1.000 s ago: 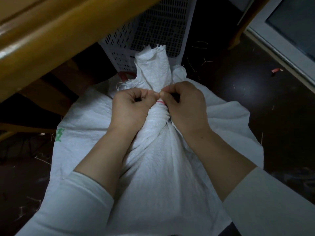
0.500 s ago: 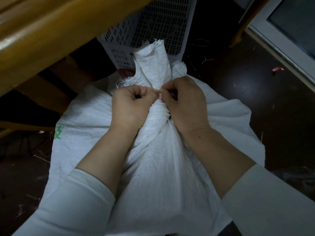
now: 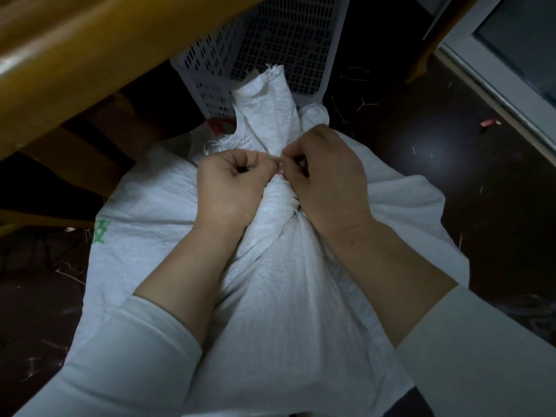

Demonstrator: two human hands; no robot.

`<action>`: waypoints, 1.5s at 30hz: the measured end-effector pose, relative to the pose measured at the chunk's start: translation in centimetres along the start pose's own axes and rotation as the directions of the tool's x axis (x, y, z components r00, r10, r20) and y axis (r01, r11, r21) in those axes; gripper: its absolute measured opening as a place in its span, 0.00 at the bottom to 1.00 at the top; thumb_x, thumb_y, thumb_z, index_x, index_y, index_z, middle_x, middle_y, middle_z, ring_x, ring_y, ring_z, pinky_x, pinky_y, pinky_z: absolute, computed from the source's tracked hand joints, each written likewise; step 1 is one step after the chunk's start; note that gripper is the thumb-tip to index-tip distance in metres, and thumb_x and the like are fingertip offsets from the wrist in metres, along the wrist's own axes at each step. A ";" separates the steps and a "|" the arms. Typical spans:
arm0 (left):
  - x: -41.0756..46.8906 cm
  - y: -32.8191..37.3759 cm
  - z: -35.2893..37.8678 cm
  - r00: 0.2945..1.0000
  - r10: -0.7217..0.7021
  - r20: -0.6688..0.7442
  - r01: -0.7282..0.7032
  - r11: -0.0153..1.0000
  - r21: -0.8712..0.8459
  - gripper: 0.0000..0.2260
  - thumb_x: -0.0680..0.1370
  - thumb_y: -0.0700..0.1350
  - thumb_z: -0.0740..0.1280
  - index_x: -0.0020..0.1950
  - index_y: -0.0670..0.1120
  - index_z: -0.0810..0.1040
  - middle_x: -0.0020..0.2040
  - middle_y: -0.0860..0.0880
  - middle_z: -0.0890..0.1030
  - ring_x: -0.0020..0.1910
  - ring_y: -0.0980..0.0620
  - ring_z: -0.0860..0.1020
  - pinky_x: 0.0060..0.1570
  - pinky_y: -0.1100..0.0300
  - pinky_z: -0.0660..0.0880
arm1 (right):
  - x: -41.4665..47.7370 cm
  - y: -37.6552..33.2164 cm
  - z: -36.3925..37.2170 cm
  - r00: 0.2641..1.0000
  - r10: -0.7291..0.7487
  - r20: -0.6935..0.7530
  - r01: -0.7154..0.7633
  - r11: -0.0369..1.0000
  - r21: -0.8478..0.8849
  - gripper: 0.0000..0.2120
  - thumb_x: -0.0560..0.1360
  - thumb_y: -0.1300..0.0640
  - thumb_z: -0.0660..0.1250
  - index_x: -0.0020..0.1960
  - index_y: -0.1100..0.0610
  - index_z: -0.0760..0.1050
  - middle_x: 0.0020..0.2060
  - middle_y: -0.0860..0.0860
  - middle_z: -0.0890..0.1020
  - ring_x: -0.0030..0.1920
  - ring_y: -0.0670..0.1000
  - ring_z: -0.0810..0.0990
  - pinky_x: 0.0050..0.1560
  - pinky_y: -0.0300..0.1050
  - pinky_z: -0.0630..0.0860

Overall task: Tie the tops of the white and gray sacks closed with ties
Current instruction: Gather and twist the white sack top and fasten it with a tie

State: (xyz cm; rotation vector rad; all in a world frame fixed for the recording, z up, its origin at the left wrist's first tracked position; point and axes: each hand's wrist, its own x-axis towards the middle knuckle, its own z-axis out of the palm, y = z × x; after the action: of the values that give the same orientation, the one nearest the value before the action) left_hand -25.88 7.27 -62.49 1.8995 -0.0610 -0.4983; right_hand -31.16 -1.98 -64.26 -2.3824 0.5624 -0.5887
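Little has been shifted since a second ago: both hands are kept at the sack's neck, while the gathered top is seen slightly higher in the frame.

The white sack (image 3: 285, 311) fills the centre and lower middle of the frame, its neck twisted narrow at centre. The left hand (image 3: 231, 188) and right hand (image 3: 328, 182) are set against either side of that neck, fingers curled tight, thumbs and forefingers brought together on a thin reddish tie (image 3: 280, 174).

Room is closed off at upper left by a wooden beam (image 3: 75, 55). A white perforated basket (image 3: 270, 40) stands just behind the sack's top at upper centre. Open dark floor (image 3: 421, 176) is left on the right, bounded by a pale frame (image 3: 496, 70) in the upper right corner. A small red scrap (image 3: 488, 123) lies there, well apart from the sack.

Only a sliver of the tie is shown; its ends are hidden by the fingers, and whether a knot is formed cannot be told. The sack's base is cut off by the lower edge and covered by pale sleeves (image 3: 126, 356). A green mark (image 3: 100, 233) at the sack's left edge cannot be read.
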 end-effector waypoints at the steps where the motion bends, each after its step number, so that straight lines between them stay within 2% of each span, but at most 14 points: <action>1: 0.0 0.0 0.0 1.000 0.006 -0.001 -0.006 1.000 -0.001 0.04 0.73 0.39 0.70 0.39 0.44 0.82 0.36 0.51 0.83 0.37 0.58 0.81 0.42 0.68 0.78 | 0.0 0.0 0.1 1.000 -0.010 0.000 0.010 1.000 -0.009 0.06 0.69 0.62 0.66 0.37 0.65 0.77 0.37 0.59 0.80 0.36 0.56 0.78 0.33 0.44 0.74; 5: 0.1 -0.2 0.1 1.000 0.020 -0.004 -0.020 1.000 -0.006 0.03 0.73 0.38 0.70 0.39 0.43 0.82 0.36 0.51 0.83 0.37 0.58 0.81 0.41 0.68 0.78 | 0.2 0.1 0.1 0.999 -0.046 0.001 0.046 0.998 -0.032 0.06 0.69 0.63 0.66 0.36 0.65 0.77 0.37 0.58 0.80 0.34 0.55 0.78 0.30 0.44 0.75; 8: 0.2 -0.2 -0.1 1.000 0.031 0.004 -0.031 0.999 -0.011 0.05 0.73 0.38 0.70 0.38 0.45 0.82 0.31 0.57 0.81 0.34 0.63 0.80 0.39 0.72 0.77 | 0.4 0.0 0.0 0.997 -0.069 0.035 0.069 0.998 -0.004 0.06 0.70 0.62 0.66 0.36 0.64 0.77 0.37 0.57 0.79 0.35 0.54 0.78 0.30 0.45 0.75; 12: 0.0 0.0 -0.1 1.000 0.026 0.011 -0.025 0.999 -0.042 0.05 0.73 0.38 0.70 0.38 0.45 0.81 0.35 0.51 0.82 0.35 0.59 0.80 0.39 0.69 0.78 | 0.6 0.4 -0.1 0.995 0.029 0.096 -0.037 0.996 0.083 0.06 0.72 0.61 0.65 0.40 0.63 0.78 0.39 0.57 0.80 0.39 0.53 0.78 0.39 0.50 0.77; 15: -0.2 0.0 -0.1 1.000 0.012 0.025 -0.011 0.999 -0.048 0.03 0.74 0.38 0.69 0.40 0.43 0.81 0.37 0.46 0.82 0.39 0.52 0.80 0.42 0.65 0.79 | 0.1 0.6 -0.4 0.992 0.083 0.092 -0.097 0.982 0.162 0.06 0.72 0.61 0.66 0.43 0.62 0.80 0.40 0.55 0.82 0.42 0.50 0.79 0.45 0.42 0.76; 17: -0.4 -0.1 0.0 0.999 0.002 0.034 0.000 0.998 -0.056 0.03 0.74 0.38 0.69 0.41 0.42 0.81 0.38 0.45 0.83 0.40 0.51 0.81 0.43 0.64 0.79 | -0.3 0.6 -0.5 0.987 0.131 0.091 -0.149 0.961 0.234 0.06 0.72 0.62 0.67 0.45 0.62 0.81 0.41 0.53 0.83 0.43 0.48 0.80 0.48 0.40 0.76; 20: -0.6 0.0 0.0 1.000 0.005 0.029 -0.003 0.998 -0.065 0.02 0.74 0.38 0.70 0.41 0.42 0.81 0.38 0.45 0.83 0.40 0.50 0.81 0.44 0.62 0.79 | -0.5 0.6 -0.9 0.965 0.224 0.135 -0.258 0.899 0.355 0.06 0.70 0.62 0.68 0.45 0.61 0.82 0.38 0.47 0.81 0.42 0.43 0.80 0.49 0.33 0.76; 22: -0.6 0.1 0.0 1.000 0.004 0.022 -0.002 0.998 -0.070 0.02 0.73 0.38 0.70 0.41 0.42 0.81 0.39 0.42 0.83 0.40 0.48 0.80 0.46 0.58 0.79 | -0.3 0.6 -1.3 0.926 0.308 0.220 -0.377 0.804 0.459 0.05 0.71 0.64 0.68 0.45 0.59 0.82 0.36 0.44 0.81 0.40 0.40 0.80 0.46 0.30 0.76; 24: -0.6 0.3 0.0 1.000 -0.005 0.024 0.007 0.997 -0.080 0.02 0.73 0.38 0.70 0.41 0.42 0.81 0.41 0.40 0.83 0.42 0.45 0.81 0.48 0.54 0.79 | 0.1 0.9 -1.8 0.868 0.372 0.329 -0.496 0.678 0.542 0.06 0.72 0.66 0.69 0.42 0.57 0.82 0.35 0.44 0.82 0.38 0.40 0.81 0.42 0.32 0.77; 26: -0.8 0.4 0.0 1.000 -0.003 0.030 0.005 0.997 -0.078 0.02 0.73 0.38 0.70 0.41 0.42 0.81 0.41 0.38 0.83 0.43 0.43 0.81 0.49 0.52 0.79 | 0.6 1.2 -2.5 0.825 0.373 0.424 -0.564 0.591 0.577 0.06 0.71 0.66 0.70 0.41 0.56 0.82 0.33 0.45 0.83 0.36 0.43 0.81 0.38 0.35 0.79; 31: -1.2 0.5 0.0 0.998 -0.002 0.058 0.008 0.996 -0.090 0.01 0.73 0.38 0.70 0.42 0.41 0.82 0.41 0.40 0.83 0.42 0.45 0.81 0.48 0.53 0.79 | 1.8 1.6 -3.6 0.776 0.325 0.541 -0.619 0.559 0.552 0.06 0.67 0.68 0.73 0.41 0.60 0.81 0.27 0.46 0.83 0.29 0.42 0.81 0.31 0.34 0.78; 35: -1.5 0.6 0.1 0.998 0.002 0.070 0.005 0.994 -0.106 0.03 0.73 0.38 0.70 0.40 0.43 0.82 0.40 0.42 0.83 0.42 0.42 0.81 0.47 0.54 0.80 | 2.2 2.0 -4.0 0.726 0.299 0.619 -0.674 0.488 0.555 0.07 0.67 0.69 0.71 0.41 0.58 0.82 0.34 0.50 0.84 0.36 0.46 0.82 0.36 0.35 0.80; 40: -1.7 0.7 0.2 0.997 0.013 0.073 -0.005 0.994 -0.110 0.03 0.73 0.37 0.70 0.39 0.43 0.82 0.42 0.34 0.82 0.40 0.44 0.79 0.47 0.50 0.79 | 2.4 2.0 -4.3 0.705 0.271 0.656 -0.675 0.541 0.503 0.07 0.68 0.68 0.70 0.45 0.61 0.81 0.40 0.56 0.84 0.40 0.53 0.81 0.41 0.40 0.82; 45: -1.9 0.7 0.1 0.996 0.017 0.090 -0.007 0.994 -0.106 0.02 0.73 0.37 0.71 0.40 0.42 0.82 0.42 0.34 0.83 0.41 0.42 0.80 0.47 0.49 0.79 | 2.5 1.7 -4.4 0.700 0.279 0.658 -0.681 0.539 0.496 0.06 0.67 0.70 0.71 0.40 0.61 0.81 0.30 0.50 0.84 0.33 0.47 0.83 0.37 0.40 0.82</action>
State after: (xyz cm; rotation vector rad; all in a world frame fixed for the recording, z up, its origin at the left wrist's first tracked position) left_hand -27.50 7.46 -61.27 1.7715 -0.1037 -0.5686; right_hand -31.91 -6.53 -61.51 -1.3980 0.5964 0.1207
